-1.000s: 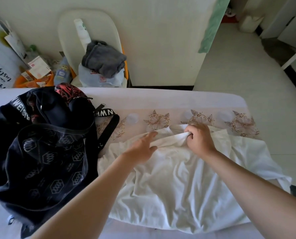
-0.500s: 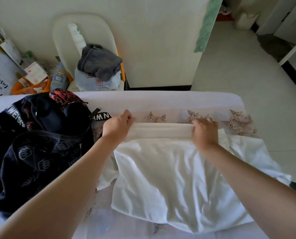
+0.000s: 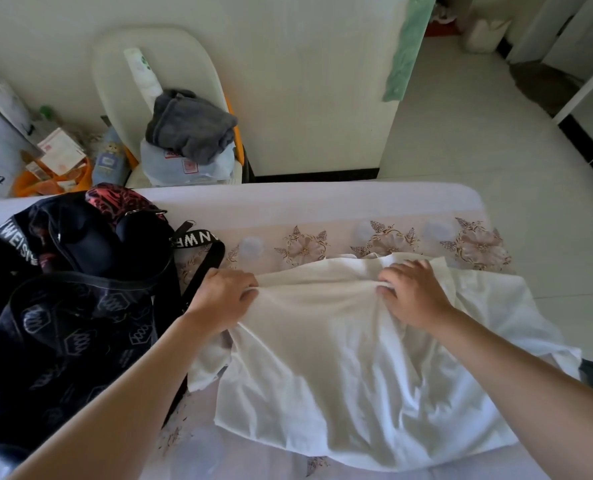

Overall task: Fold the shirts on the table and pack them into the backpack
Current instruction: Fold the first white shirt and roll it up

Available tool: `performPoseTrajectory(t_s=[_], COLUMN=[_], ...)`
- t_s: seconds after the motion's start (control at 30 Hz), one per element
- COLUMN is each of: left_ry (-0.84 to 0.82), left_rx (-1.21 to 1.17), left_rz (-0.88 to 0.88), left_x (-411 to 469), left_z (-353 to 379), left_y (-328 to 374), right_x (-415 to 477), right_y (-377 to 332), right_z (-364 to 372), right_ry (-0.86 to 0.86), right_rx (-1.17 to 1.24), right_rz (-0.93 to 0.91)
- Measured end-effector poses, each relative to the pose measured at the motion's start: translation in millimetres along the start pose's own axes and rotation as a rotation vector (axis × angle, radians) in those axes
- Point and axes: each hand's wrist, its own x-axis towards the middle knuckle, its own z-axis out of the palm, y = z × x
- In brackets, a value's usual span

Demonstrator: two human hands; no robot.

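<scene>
Shirt: we see one white shirt lying rumpled on the right half of the table. Its far edge is gathered into a raised ridge and its near edge lies close to the table's front.
Shirt and fingers: the ridge runs straight from one hand to the other, so the cloth is held at both ends of its far edge. The rest of the shirt spreads toward us below the wrists.
Left hand: our left hand sits at the shirt's far left corner. Its fingers are curled and close together, pinching the cloth between thumb and fingertips.
Right hand: our right hand lies knuckles up on top of the shirt, near its far right part. Its fingers are bent and bunched, gripping a fold against the thumb; we cannot tell how much cloth is under the palm.
Sleeve side: the shirt's right part spills past the right forearm toward the table's edge.
Backpack: a dark backpack stands open on the left of the table, just beside the left hand. Something red and patterned shows in its mouth.
Strap: a black strap with white letters trails from the backpack to the left hand's knuckles.
Table top: a pale cover printed with flowers shows beyond the shirt.
Behind the table: a white chair against the wall carries a grey cloth on top of a pale bundle.
</scene>
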Motion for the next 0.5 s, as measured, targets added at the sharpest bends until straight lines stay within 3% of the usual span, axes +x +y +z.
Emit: performPoseTrajectory(t_s=[0.1,0.17,0.27,0.33,0.4,0.5], left_ry=[0.307,0.426,0.272,0.211,0.262,0.374], left_rx=[-0.064,0.014,0.125,0.108,0.041,-0.046], left_rz=[0.002,-0.067,-0.159,-0.152,-0.110,0.050], left_x=[13,28,36,26,1,-53], left_z=[-15,-21,-15,-1,11,28], left_y=[5,15,33,42,50,54], right_x=[9,20,27,22,7,-32], right_y=[4,3,-4,-15,-35,-57], right_z=[-8,-14,-16,-15,-11,10], right_ry=[0.207,0.183,0.037,0.034,0.054,-0.136], right_rx=[0.036,-0.070,-0.250,-0.228,-0.135,-0.126], right_rz=[0.166,0.322,0.443,0.346,0.142,-0.047])
